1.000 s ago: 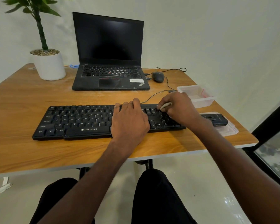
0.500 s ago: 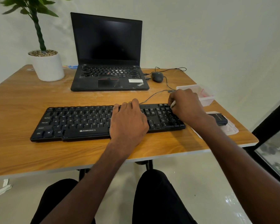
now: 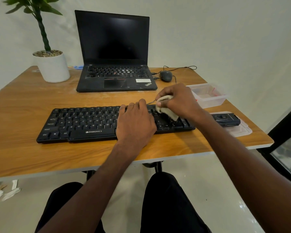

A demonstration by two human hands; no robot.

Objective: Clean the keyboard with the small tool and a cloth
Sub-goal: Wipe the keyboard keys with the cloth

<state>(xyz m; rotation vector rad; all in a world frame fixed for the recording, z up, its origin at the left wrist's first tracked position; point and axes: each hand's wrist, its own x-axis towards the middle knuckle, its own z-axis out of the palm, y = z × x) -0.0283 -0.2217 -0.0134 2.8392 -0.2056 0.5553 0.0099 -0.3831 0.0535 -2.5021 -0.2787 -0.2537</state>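
Observation:
A black keyboard (image 3: 84, 122) lies across the wooden table (image 3: 23, 148). My left hand (image 3: 135, 125) rests flat on its middle keys, palm down, fingers together, holding nothing. My right hand (image 3: 178, 100) hovers over the keyboard's right end, pinching a beige cloth (image 3: 166, 110) whose lower corner hangs onto the keys. The keyboard's thin cable (image 3: 150, 103) pokes out between the two hands. I see no small tool.
An open black laptop (image 3: 114, 78) stands behind the keyboard, with a mouse (image 3: 165, 76) to its right and a potted plant (image 3: 52, 66) at back left. A clear plastic box (image 3: 208, 96) and a black device (image 3: 225, 120) on a clear lid sit at the right edge.
My right hand has lifted from the keyboard's right end and shifted left, and the beige cloth now shows hanging from its fingers. My left hand has stayed on the keys.

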